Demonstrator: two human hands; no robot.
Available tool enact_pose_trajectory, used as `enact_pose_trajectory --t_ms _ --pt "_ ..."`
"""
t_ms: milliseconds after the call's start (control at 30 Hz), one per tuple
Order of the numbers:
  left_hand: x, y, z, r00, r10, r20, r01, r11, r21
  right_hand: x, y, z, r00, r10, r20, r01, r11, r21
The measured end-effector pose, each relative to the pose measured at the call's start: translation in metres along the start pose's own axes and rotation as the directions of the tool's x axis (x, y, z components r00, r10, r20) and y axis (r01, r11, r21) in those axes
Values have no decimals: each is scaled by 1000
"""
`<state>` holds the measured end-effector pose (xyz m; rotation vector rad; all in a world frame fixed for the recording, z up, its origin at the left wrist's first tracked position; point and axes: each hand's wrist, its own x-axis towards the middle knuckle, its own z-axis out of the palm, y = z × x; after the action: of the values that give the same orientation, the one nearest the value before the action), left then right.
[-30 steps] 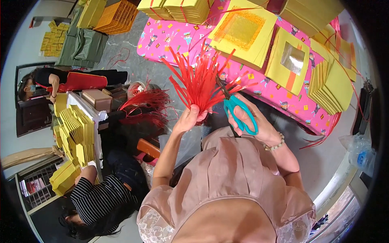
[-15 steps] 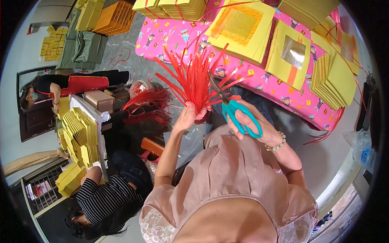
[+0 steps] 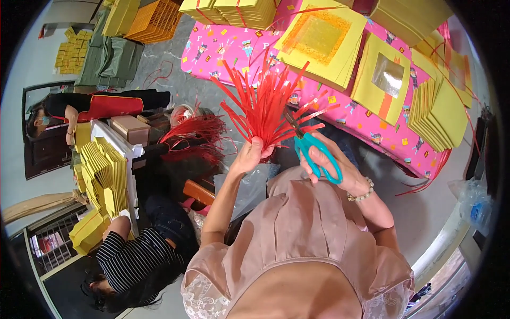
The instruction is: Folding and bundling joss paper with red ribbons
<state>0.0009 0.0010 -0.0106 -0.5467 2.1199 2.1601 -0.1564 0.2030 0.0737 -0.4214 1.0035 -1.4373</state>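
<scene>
A bundle of red plastic straps (image 3: 264, 109) fans upward from my left hand (image 3: 254, 154), which is closed round its lower end. My right hand (image 3: 340, 165) grips a pair of scissors (image 3: 319, 154) with teal handles. Their dark blades point up and to the left, at the right side of the bundle. Some strap ends stick out past the blades to the right. How far the blades are parted is hard to make out.
Ahead, a pink patterned tabletop (image 3: 345, 114) carries stacks of yellow paper (image 3: 324, 40). More red straps (image 3: 194, 133) hang at the left. Two people work at a side table with folded yellow paper (image 3: 106, 170). An orange crate (image 3: 154, 21) stands at the far left.
The straps and my left hand sit slightly further right in the picture, and the tabletop has shifted a little too. Both hands keep their holds.
</scene>
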Motion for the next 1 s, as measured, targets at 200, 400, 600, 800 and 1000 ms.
enact_pose_trajectory --t_ms 200,400,600,800,1000 --pt "3 2 4 1000 20 11 -20 1000 9 4 14 2 979 -143 -142 113 974 -198" --pt "3 12 15 991 112 -76 -110 994 28 4 22 4 969 -196 -151 158 960 -231" --pt "4 6 18 980 174 -97 -167 983 78 3 28 6 965 -212 -155 177 961 -213" --pt "3 -3 11 987 155 -50 -155 988 14 3 19 8 978 -127 -165 122 992 -38" --pt "2 6 2 992 50 -117 -60 995 -81 13 -4 -3 902 -275 -333 248 961 -121"
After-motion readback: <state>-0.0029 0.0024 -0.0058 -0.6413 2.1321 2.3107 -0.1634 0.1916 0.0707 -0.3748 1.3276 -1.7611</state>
